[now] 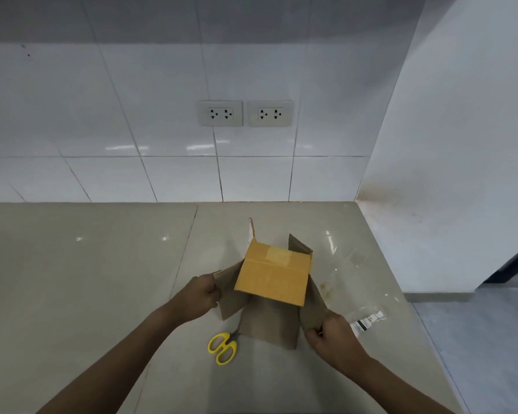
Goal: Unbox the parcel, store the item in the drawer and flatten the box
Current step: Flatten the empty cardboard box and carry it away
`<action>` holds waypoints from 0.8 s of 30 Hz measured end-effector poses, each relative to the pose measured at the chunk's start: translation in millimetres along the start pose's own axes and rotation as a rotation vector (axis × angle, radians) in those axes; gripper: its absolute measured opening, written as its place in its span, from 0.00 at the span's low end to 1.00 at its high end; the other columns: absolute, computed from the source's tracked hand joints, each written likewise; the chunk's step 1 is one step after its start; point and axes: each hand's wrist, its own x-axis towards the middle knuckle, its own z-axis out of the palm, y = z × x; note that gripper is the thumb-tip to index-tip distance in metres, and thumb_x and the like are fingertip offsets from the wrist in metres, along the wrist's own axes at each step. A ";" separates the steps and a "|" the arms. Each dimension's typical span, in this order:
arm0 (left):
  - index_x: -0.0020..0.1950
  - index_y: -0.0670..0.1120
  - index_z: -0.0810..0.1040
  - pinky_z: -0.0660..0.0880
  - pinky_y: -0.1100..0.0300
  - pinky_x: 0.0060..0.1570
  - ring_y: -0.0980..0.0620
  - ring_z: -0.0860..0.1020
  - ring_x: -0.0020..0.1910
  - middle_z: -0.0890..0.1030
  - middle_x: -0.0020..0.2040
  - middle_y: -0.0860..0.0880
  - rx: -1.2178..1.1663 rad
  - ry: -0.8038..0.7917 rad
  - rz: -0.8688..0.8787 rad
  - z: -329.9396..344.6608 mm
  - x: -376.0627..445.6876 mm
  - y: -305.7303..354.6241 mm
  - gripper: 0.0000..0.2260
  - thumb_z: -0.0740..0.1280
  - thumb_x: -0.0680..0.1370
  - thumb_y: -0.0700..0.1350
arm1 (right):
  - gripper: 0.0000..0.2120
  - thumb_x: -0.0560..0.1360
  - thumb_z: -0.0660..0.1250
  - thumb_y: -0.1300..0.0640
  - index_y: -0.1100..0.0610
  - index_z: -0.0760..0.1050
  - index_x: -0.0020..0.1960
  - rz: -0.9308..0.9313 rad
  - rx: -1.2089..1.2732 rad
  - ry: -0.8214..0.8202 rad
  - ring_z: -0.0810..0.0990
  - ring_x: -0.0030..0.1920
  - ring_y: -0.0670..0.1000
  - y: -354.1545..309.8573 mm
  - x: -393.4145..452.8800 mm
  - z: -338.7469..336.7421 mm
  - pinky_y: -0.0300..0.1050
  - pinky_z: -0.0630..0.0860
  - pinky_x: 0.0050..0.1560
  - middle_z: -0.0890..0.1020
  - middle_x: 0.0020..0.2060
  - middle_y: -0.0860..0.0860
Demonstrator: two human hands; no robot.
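Note:
A small brown cardboard box (pixel 274 276) rests on the counter with its taped side facing up and its flaps spread outward beneath it. My left hand (pixel 198 297) pinches the left flap at its edge. My right hand (pixel 331 336) grips the right flap near its lower corner. Both hands are closed on cardboard. The inside of the box is hidden, and no unpacked item or drawer is in view.
Yellow-handled scissors (pixel 222 348) lie on the counter (pixel 87 279) just in front of the box, blades partly under a flap. A clear plastic bag (pixel 359 282) with a printed label lies to the right. A tiled wall with two sockets (pixel 245 113) stands behind; the counter's right edge drops off.

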 end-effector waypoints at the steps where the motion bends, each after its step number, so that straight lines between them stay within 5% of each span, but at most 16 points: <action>1: 0.56 0.52 0.78 0.80 0.53 0.50 0.47 0.81 0.48 0.83 0.49 0.46 -0.027 -0.021 -0.024 -1.5 0.4 -2.8 0.16 0.59 0.77 0.34 | 0.18 0.68 0.65 0.64 0.49 0.59 0.30 -0.011 0.008 0.008 0.63 0.24 0.43 -0.1 -0.6 1.2 0.32 0.56 0.26 0.63 0.26 0.43; 4: 0.53 0.54 0.80 0.75 0.64 0.45 0.56 0.78 0.43 0.83 0.45 0.56 -0.060 -0.205 -0.056 -17.1 -1.1 3.8 0.15 0.61 0.77 0.36 | 0.05 0.68 0.65 0.64 0.61 0.74 0.44 -0.037 0.018 0.044 0.69 0.29 0.49 0.4 -3.4 3.5 0.35 0.59 0.31 0.72 0.32 0.49; 6: 0.65 0.59 0.75 0.74 0.61 0.49 0.54 0.77 0.52 0.82 0.56 0.56 -0.020 -0.317 -0.084 -31.1 1.0 9.1 0.18 0.62 0.79 0.42 | 0.16 0.68 0.64 0.61 0.65 0.74 0.54 -0.041 0.026 0.061 0.73 0.34 0.52 2.3 -3.8 5.3 0.34 0.61 0.34 0.78 0.42 0.58; 11: 0.65 0.49 0.74 0.73 0.59 0.53 0.48 0.79 0.57 0.79 0.61 0.43 -0.297 0.079 -0.141 -51.1 14.9 33.1 0.13 0.58 0.82 0.44 | 0.29 0.69 0.60 0.56 0.59 0.66 0.70 -0.027 0.095 0.043 0.72 0.34 0.38 1.9 -3.2 8.8 0.23 0.65 0.36 0.75 0.60 0.56; 13: 0.68 0.46 0.73 0.72 0.58 0.55 0.48 0.79 0.56 0.79 0.62 0.43 -0.272 0.072 -0.129 -48.9 19.7 56.5 0.16 0.57 0.83 0.50 | 0.35 0.69 0.61 0.57 0.53 0.57 0.75 -0.015 0.125 0.018 0.75 0.35 0.40 -2.2 -6.2 12.0 0.24 0.67 0.35 0.69 0.66 0.51; 17: 0.75 0.48 0.64 0.65 0.52 0.67 0.48 0.69 0.69 0.68 0.73 0.49 -0.002 -0.147 -0.075 -27.5 31.4 99.6 0.27 0.51 0.81 0.61 | 0.43 0.69 0.66 0.54 0.41 0.45 0.75 0.004 0.247 -0.049 0.80 0.42 0.43 -12.2 -16.2 16.0 0.31 0.74 0.38 0.66 0.66 0.42; 20: 0.77 0.50 0.56 0.59 0.49 0.71 0.45 0.63 0.74 0.60 0.77 0.49 0.212 -0.148 -0.048 -12.4 42.8 111.9 0.28 0.47 0.81 0.62 | 0.43 0.69 0.68 0.48 0.39 0.45 0.74 -0.011 0.345 -0.084 0.81 0.47 0.42 -17.1 -26.3 18.1 0.33 0.77 0.44 0.68 0.65 0.43; 24: 0.78 0.55 0.51 0.46 0.37 0.73 0.43 0.63 0.74 0.60 0.78 0.51 0.529 -0.127 0.002 -5.1 59.8 104.3 0.26 0.45 0.81 0.62 | 0.35 0.71 0.63 0.55 0.33 0.51 0.69 -0.098 0.327 -0.088 0.80 0.50 0.41 -15.1 -38.1 12.8 0.39 0.78 0.50 0.72 0.63 0.43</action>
